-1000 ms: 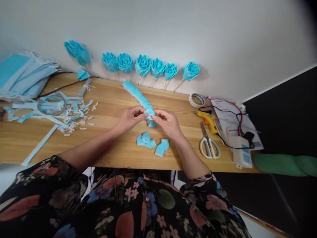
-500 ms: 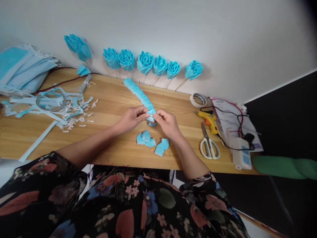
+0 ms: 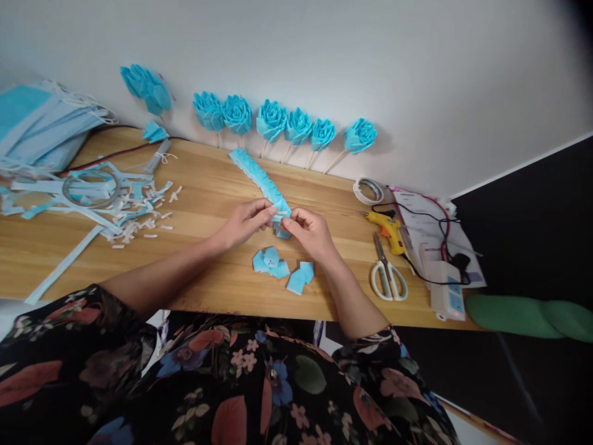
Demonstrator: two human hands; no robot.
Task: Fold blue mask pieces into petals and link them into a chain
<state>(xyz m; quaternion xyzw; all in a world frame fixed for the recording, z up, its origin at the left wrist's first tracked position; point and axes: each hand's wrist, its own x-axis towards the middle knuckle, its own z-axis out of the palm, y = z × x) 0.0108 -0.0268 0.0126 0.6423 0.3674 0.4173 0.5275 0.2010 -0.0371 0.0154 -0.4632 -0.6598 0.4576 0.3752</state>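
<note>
A long pleated strip of blue mask fabric runs from the back of the table down to my hands. My left hand pinches its near end from the left, thumb on top. From the right, my right hand grips the same end between thumb and fingers. Small white bands show on the fabric between my fingertips, and more blue fabric hangs just below them. Nearer to me on the table lie small cut blue pieces and a second folded blue piece.
Several blue fabric roses on sticks lean against the wall. At left are masks, fabric scraps and a clear tape ring. Scissors, a yellow glue gun, white tape and a power strip lie at right.
My fingertips have shifted slightly on the strip's near end, my left fingers moving a little left and my right thumb a little lower. The whole view has tilted a little.
</note>
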